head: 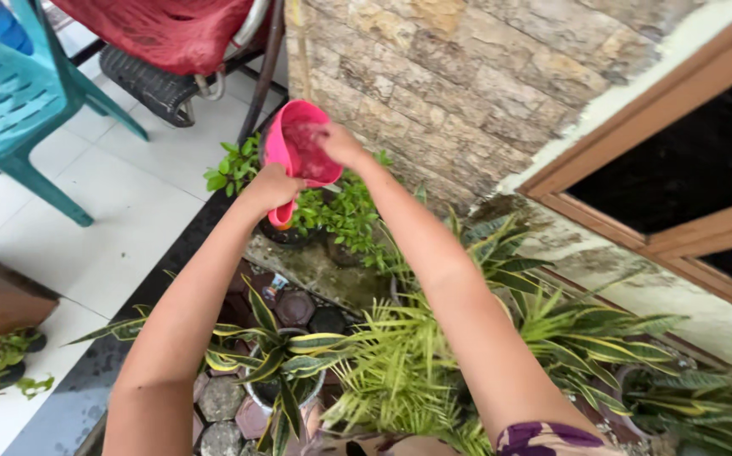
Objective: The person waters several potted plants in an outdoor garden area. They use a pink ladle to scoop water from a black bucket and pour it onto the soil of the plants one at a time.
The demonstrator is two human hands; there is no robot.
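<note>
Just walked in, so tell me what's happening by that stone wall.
A person holds a pink plastic water scoop by its handle in the left hand, raised over a small-leaved green potted shrub. The right hand reaches into the scoop's bowl. Below the arms stand striped yellow-green leafy plants along the stone-clad wall. A teal plastic chair sits on the white tiled floor.

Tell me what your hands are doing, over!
Left hand grips pink scoop by its handle. Right hand dips into the scoop's bowl. Leafy green plant right below. Stone wall close behind.
</note>
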